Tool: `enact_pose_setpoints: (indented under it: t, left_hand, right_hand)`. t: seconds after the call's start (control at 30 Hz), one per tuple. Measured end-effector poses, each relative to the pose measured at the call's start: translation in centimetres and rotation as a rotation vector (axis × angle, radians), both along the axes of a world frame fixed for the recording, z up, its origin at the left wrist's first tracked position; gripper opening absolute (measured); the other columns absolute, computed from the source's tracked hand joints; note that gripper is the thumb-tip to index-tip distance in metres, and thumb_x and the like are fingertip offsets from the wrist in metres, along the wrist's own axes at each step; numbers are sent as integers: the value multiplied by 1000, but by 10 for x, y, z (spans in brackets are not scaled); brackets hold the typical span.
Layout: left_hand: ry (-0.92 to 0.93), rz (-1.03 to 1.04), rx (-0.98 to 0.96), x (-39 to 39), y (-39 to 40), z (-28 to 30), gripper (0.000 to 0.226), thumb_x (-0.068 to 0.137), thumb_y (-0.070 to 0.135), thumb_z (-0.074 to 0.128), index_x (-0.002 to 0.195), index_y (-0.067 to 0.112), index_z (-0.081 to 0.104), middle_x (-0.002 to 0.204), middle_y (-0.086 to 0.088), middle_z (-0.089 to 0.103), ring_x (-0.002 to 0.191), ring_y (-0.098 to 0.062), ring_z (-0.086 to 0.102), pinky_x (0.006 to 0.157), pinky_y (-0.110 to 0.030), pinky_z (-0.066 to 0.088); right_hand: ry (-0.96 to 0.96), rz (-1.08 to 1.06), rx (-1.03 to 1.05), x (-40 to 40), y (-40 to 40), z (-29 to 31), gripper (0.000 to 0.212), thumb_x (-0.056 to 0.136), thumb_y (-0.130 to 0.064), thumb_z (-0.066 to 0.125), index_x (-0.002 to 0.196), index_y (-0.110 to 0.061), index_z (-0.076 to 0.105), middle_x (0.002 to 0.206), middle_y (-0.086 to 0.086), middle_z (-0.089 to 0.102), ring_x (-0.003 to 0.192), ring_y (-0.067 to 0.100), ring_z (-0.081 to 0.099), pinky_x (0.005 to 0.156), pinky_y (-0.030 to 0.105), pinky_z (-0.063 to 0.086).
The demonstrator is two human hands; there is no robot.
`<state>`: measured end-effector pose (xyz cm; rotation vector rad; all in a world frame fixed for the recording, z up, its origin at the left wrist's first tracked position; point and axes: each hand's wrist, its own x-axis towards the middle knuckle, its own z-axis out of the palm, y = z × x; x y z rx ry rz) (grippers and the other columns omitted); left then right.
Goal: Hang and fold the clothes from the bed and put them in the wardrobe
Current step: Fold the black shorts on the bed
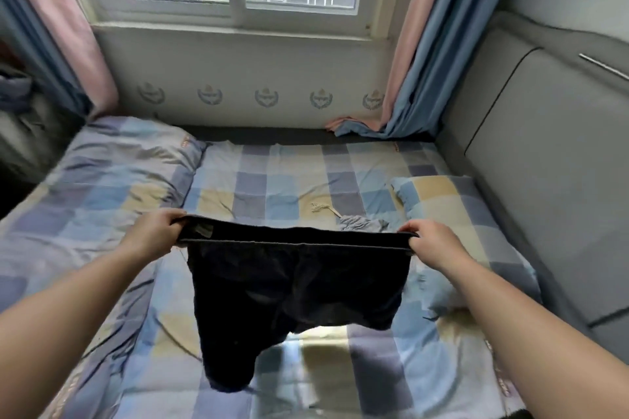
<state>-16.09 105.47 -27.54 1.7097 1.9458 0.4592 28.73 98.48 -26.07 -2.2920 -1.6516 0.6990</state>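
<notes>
I hold the dark shorts (296, 286) up by the waistband, my left hand (155, 235) pinching one end and my right hand (430, 241) the other, fingers curled round the band — the legs hang below my hands, above the checked bed (265, 187). Just beyond my right hand lies a small grey garment (362, 224) (crumpled, not yet touched). Folding seems barely begun; I cannot see the wardrobe, so nothing shows as stowed.
</notes>
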Motion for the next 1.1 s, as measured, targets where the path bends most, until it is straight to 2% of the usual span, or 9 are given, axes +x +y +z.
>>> enact_pose_setpoints:
  t: [0.1, 0.17, 0.23, 0.3, 0.5, 0.6, 0.73, 0.9, 1.1]
  left_hand:
    - [156, -106, 71, -44, -7, 25, 32, 83, -3, 56, 104, 14, 73, 94, -9, 73, 79, -23, 64, 67, -28, 45]
    - [122, -179, -92, -74, -9, 38, 36, 79, -8, 51, 96, 16, 74, 83, -9, 72, 66, -19, 65, 58, -24, 48]
    - [100, -237, -356, -107, -12, 55, 42, 77, -8, 42, 83, 19, 74, 60, -4, 63, 42, -11, 49, 39, -19, 34]
    - [101, -259, -514, -132, -13, 67, 45, 78, -7, 37, 84, 19, 74, 58, -3, 58, 41, -10, 39, 39, -18, 28]
    - [-64, -144, -664, -182, 1, 71, 36, 86, -3, 36, 99, 7, 68, 69, -6, 64, 53, -10, 61, 42, -17, 40]
    - [-86, -44, -616, -197, 16, 63, 27, 86, -8, 45, 100, -2, 67, 81, -11, 65, 65, -18, 70, 46, -20, 49]
    - [-125, 34, -487, -206, 44, 56, 27, 83, -12, 47, 101, -9, 66, 87, -15, 67, 84, -30, 70, 86, -41, 56]
    - [-392, 187, -222, -195, 89, 87, 37, 93, -8, 30, 90, 6, 64, 85, -15, 65, 45, -12, 65, 44, -21, 52]
    - [-522, 157, 62, -193, 134, 140, 35, 93, -6, 33, 95, 8, 65, 97, -15, 63, 44, -2, 63, 49, -15, 52]
  right_hand:
    - [43, -8, -73, -53, 4, 29, 36, 82, 3, 41, 88, -22, 66, 78, -2, 65, 65, 10, 63, 48, 20, 44]
    - [151, -38, -166, -77, 5, 42, 34, 85, 7, 39, 82, -13, 65, 75, 6, 63, 62, 16, 65, 42, 17, 43]
    - [270, -90, -240, -100, 5, 50, 24, 88, 8, 44, 79, -8, 60, 76, 10, 60, 61, 20, 65, 45, 20, 48]
    - [368, -134, -347, -118, 3, 56, 15, 90, 5, 46, 83, -5, 55, 76, 12, 61, 58, 18, 68, 44, 20, 49]
    - [452, -167, -529, -163, 3, 44, 25, 94, -4, 33, 102, 0, 57, 89, 10, 69, 83, 25, 73, 61, 31, 57]
    - [489, -214, -477, -191, 17, 39, 24, 95, -5, 33, 99, -3, 56, 87, 8, 70, 83, 24, 73, 65, 33, 57]
    - [489, -265, -351, -219, 49, 43, 24, 95, -2, 31, 98, -3, 54, 97, 14, 65, 85, 26, 72, 67, 34, 56]
    - [495, -317, -68, -230, 101, 72, 29, 95, 3, 29, 97, -6, 56, 103, 16, 59, 88, 32, 65, 57, 30, 47]
    - [418, -213, 274, -219, 152, 134, 37, 88, 5, 34, 101, -8, 66, 99, 15, 64, 80, 25, 64, 75, 36, 54]
